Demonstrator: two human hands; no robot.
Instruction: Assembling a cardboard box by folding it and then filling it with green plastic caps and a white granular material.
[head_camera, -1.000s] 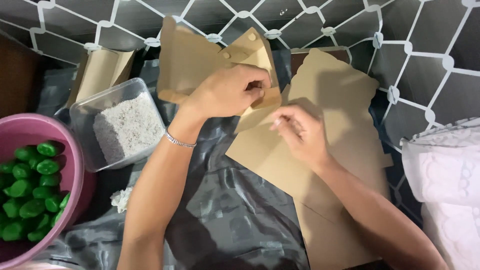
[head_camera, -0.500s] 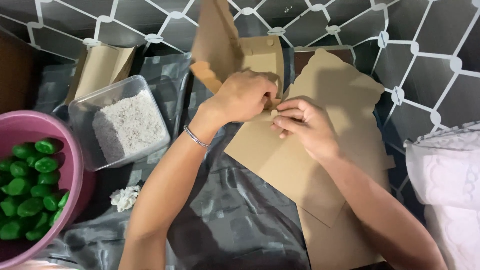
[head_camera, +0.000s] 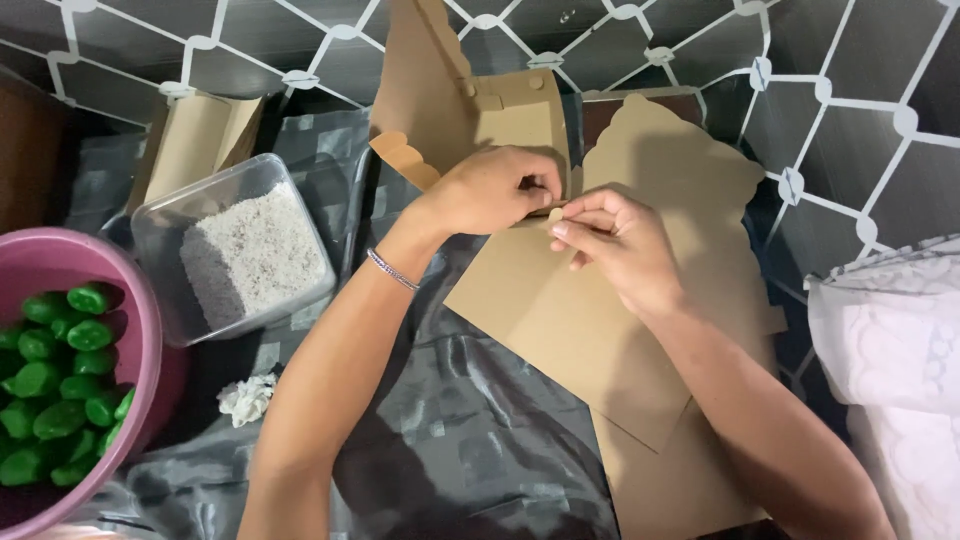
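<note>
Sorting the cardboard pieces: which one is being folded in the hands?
The upright brown piece pinched by both hands, left and right; the others lie flat underneath.

A dark grey floor (head_camera: 250, 60) with a white diamond lattice pattern and small round nodes fills the upper part of the frame and runs down the right side. A crinkled grey plastic sheet (head_camera: 450, 440) covers the lower middle. A white lace-textured cloth (head_camera: 890, 350) sits at the right edge. Light is soft and dim.
</note>
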